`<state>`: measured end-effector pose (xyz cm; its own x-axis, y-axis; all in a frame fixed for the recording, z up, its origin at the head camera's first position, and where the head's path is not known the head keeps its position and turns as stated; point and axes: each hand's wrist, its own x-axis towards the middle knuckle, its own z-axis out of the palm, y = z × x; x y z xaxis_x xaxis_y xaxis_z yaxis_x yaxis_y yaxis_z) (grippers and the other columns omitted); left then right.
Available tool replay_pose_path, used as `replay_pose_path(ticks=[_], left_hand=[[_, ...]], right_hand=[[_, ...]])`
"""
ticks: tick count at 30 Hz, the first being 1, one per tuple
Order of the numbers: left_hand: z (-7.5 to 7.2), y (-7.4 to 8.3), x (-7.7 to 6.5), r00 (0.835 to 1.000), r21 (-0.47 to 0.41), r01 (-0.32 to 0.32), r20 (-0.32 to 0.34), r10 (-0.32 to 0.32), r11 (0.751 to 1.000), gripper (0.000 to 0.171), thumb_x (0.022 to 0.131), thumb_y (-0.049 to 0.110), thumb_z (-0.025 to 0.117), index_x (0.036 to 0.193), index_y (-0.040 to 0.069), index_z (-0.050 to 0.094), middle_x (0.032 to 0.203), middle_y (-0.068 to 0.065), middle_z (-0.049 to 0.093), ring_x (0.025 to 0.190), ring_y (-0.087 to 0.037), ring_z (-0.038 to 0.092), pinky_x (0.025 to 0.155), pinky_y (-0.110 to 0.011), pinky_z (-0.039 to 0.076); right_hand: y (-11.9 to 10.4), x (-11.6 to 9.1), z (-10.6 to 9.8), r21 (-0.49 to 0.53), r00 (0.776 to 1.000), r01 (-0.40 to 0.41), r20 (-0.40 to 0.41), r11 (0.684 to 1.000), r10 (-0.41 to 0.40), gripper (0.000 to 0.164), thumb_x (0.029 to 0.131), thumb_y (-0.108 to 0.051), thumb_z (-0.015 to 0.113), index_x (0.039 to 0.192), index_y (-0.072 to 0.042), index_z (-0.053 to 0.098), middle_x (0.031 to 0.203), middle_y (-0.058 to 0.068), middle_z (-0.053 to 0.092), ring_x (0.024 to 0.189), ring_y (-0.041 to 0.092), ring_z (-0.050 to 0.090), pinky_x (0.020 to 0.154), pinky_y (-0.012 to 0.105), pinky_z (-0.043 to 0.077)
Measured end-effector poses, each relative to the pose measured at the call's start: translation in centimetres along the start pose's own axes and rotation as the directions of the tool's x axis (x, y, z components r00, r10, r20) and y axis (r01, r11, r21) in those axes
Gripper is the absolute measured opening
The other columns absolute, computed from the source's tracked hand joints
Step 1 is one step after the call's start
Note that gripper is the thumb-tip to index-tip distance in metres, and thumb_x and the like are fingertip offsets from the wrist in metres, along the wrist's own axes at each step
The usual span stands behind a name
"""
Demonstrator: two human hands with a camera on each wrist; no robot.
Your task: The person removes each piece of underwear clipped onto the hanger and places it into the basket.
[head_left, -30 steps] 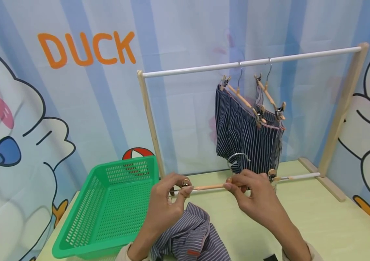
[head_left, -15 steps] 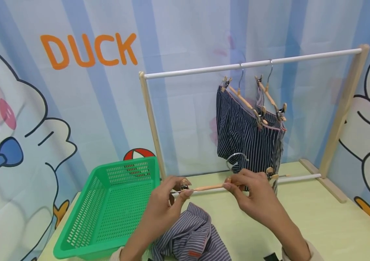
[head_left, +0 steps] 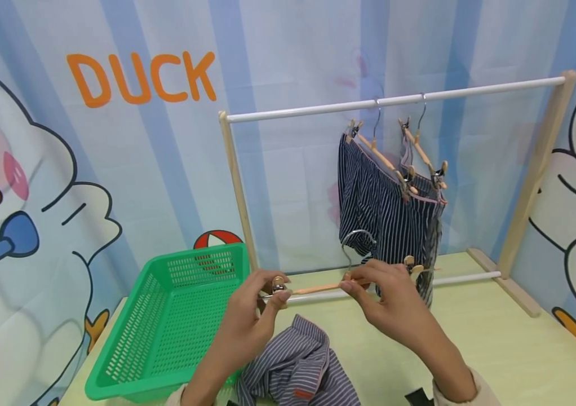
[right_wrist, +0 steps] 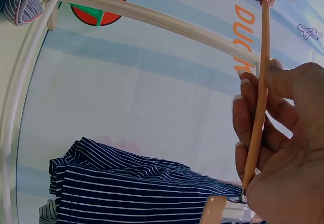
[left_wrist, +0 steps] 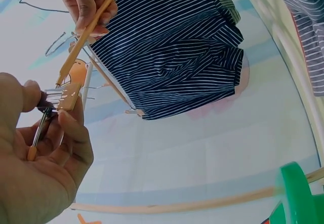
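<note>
Both hands hold a wooden clip hanger (head_left: 315, 288) level above the table, its metal hook upward in the head view. My left hand (head_left: 252, 304) pinches the clip (left_wrist: 68, 96) at the hanger's left end between thumb and fingers. My right hand (head_left: 386, 293) grips the wooden bar (right_wrist: 259, 97) near its middle, by the hook. No garment hangs from this hanger. Below the hands, a crumpled grey striped garment (head_left: 300, 361) with a small red label lies on the table.
Behind stands a rack with a white rail (head_left: 308, 110). Two clip hangers on it carry navy striped shorts (head_left: 369, 197) and another striped garment (head_left: 432, 242). A green basket (head_left: 100, 361) stands at left on the pale table (head_left: 470, 338).
Both hands have shifted slightly left with the hanger, and its hook has moved left too. The garment on the table and the hanging clothes have stayed in place.
</note>
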<state>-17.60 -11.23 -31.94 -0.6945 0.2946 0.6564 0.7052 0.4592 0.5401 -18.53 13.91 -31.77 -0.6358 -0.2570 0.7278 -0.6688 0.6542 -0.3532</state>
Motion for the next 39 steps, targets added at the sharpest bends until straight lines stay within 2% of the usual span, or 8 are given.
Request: replay_pose_path(ticks=[4,7,11,16,19,26,33,39], left_hand=[[-0.1,-0.2,0.1,0.999,0.000,-0.020,-0.044,0.020,1.000,0.017,0.098,0.019,0.059,0.115,0.014,0.060,0.094,0.000,0.061,0.076,-0.008,0.062,0.058,-0.021,0.049],[-0.4,-0.3,0.3,0.994,0.015,-0.067,-0.081,0.068,0.998,0.016,0.096,0.013,0.061,0.112,0.012,0.061,0.093,-0.001,0.061,0.075,-0.009,0.062,0.054,-0.020,0.048],[-0.9,-0.5,0.4,0.987,0.047,-0.103,-0.121,0.108,0.994,0.016,0.094,0.008,0.062,0.110,0.011,0.062,0.091,0.000,0.061,0.075,-0.008,0.063,0.051,-0.019,0.046],[-1.8,-0.5,0.4,0.983,0.090,-0.098,-0.148,0.111,0.991,0.016,0.093,0.007,0.064,0.109,0.011,0.063,0.088,0.001,0.061,0.076,-0.009,0.062,0.051,-0.019,0.045],[-2.4,-0.5,0.5,0.980,0.135,-0.095,-0.162,0.116,0.986,0.016,0.092,0.007,0.065,0.108,0.009,0.064,0.087,0.000,0.062,0.079,-0.010,0.062,0.049,-0.019,0.044],[-3.4,-0.3,0.9,0.980,0.187,-0.056,-0.176,0.089,0.981,0.017,0.092,0.010,0.066,0.109,0.006,0.064,0.090,-0.002,0.064,0.078,-0.012,0.064,0.047,-0.020,0.044],[-4.1,-0.3,0.9,0.979,0.198,-0.030,-0.194,0.069,0.980,0.018,0.093,0.010,0.065,0.110,0.008,0.063,0.092,-0.002,0.064,0.078,-0.012,0.066,0.048,-0.020,0.045],[-4.4,-0.4,1.3,0.971,0.275,-0.024,-0.222,0.088,0.961,0.019,0.092,0.013,0.067,0.109,0.007,0.064,0.087,0.000,0.063,0.080,-0.013,0.064,0.049,-0.019,0.046]], right_hand=[[0.1,0.0,-0.1,0.001,1.000,0.021,-0.021,1.000,-0.020,0.023,0.087,-0.016,0.073,0.109,-0.014,0.069,0.101,-0.003,0.072,0.093,0.015,0.067,0.090,0.045,0.047],[0.2,-0.2,-0.2,-0.008,0.998,0.044,-0.044,0.999,-0.044,0.030,0.084,-0.014,0.076,0.112,-0.012,0.068,0.105,-0.001,0.071,0.100,0.018,0.066,0.092,0.047,0.048],[0.2,-0.4,-0.3,0.006,0.998,0.024,-0.051,1.000,-0.024,0.033,0.084,-0.014,0.076,0.115,-0.014,0.066,0.111,0.000,0.068,0.110,0.021,0.062,0.100,0.050,0.043],[0.3,-0.9,-0.5,0.034,0.998,-0.054,-0.036,0.998,0.055,0.041,0.087,-0.017,0.074,0.125,-0.015,0.060,0.123,0.004,0.064,0.126,0.028,0.053,0.110,0.057,0.033],[0.5,-1.1,-0.9,0.032,0.996,-0.074,-0.040,0.997,0.075,0.045,0.087,-0.017,0.073,0.130,-0.015,0.058,0.126,0.006,0.062,0.127,0.031,0.050,0.106,0.059,0.035],[0.9,-1.1,-1.4,0.005,0.997,-0.036,-0.066,0.999,0.036,0.046,0.086,-0.012,0.074,0.129,-0.012,0.058,0.128,0.009,0.059,0.124,0.031,0.050,0.101,0.056,0.039],[1.1,-1.1,-1.1,0.004,0.997,-0.078,-0.026,0.997,0.078,0.047,0.087,-0.016,0.074,0.130,-0.011,0.057,0.133,0.011,0.054,0.128,0.033,0.047,0.103,0.059,0.037],[1.0,-1.2,-0.9,0.007,0.994,-0.110,-0.012,0.994,0.110,0.048,0.089,-0.020,0.072,0.133,-0.011,0.054,0.138,0.013,0.050,0.131,0.035,0.044,0.103,0.060,0.038]])
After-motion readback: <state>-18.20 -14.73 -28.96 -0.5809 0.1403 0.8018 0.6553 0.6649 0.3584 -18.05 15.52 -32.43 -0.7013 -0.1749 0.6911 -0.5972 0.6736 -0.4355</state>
